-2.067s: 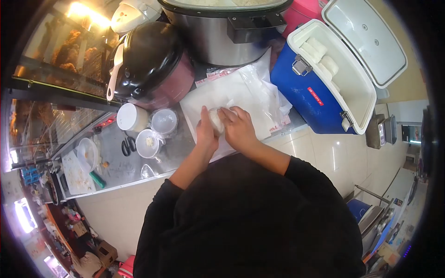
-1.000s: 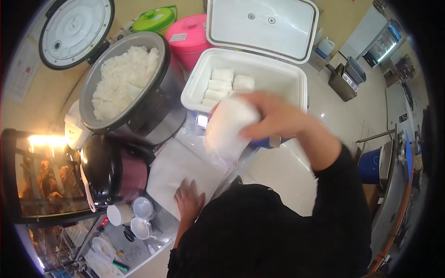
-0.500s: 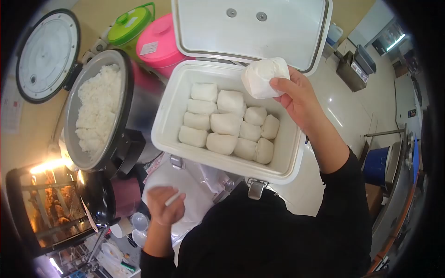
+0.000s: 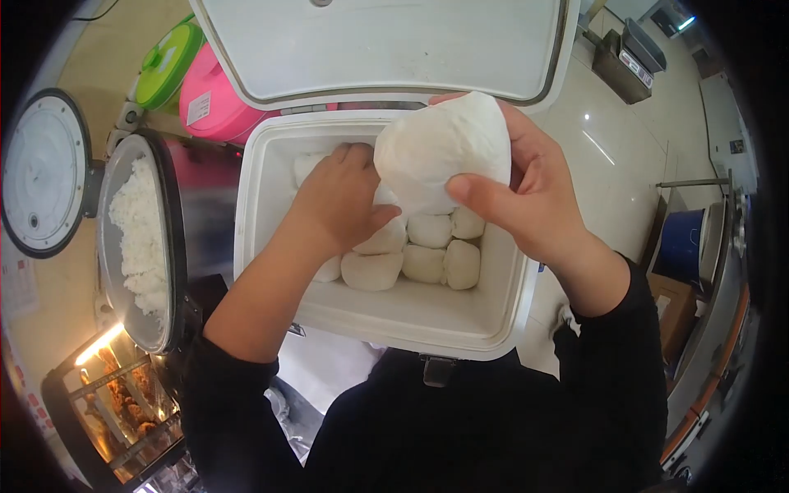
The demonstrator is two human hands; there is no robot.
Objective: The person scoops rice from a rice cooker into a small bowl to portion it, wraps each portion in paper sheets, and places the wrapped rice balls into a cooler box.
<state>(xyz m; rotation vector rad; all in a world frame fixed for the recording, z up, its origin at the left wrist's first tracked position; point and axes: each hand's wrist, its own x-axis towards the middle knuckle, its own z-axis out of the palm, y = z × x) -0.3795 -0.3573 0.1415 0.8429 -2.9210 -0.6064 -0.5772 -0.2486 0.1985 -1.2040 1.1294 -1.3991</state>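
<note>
Your right hand (image 4: 538, 197) grips a white wrapped packet (image 4: 440, 148) above the cooler box (image 4: 411, 312). Your left hand (image 4: 333, 197), left of it, covers stored packets (image 4: 371, 271); its grip cannot be confirmed.

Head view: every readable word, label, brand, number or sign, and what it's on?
None can be read.
White label on the pink container: too small.
Panel on the boxy device, upper right: too small.
White bundle in the right hand: no print visible.
</note>
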